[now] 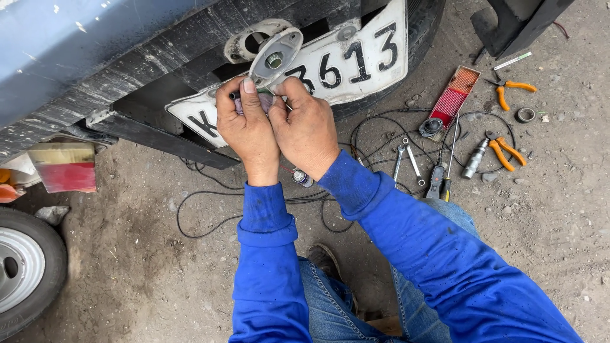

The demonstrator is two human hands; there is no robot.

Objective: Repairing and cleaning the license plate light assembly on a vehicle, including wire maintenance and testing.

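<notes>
Both of my hands are raised against the rear of a vehicle, in front of a white number plate (356, 60). My left hand (246, 127) pinches a small pale purple part at the base of a grey oval metal lamp bracket (274, 56), thumb on top. My right hand (306, 130) presses against it from the right, fingers curled on the same small part. The bracket tilts up from my fingertips and has a hole in its middle. The part itself is mostly hidden by my fingers.
Black wires (210, 209) trail over the dirt ground. To the right lie a red and orange lamp lens (453, 95), two spanners (406, 160), a screwdriver (437, 181), orange-handled pliers (506, 151) and cutters (508, 87). A wheel (22, 270) and red tail lamp (63, 168) are at left.
</notes>
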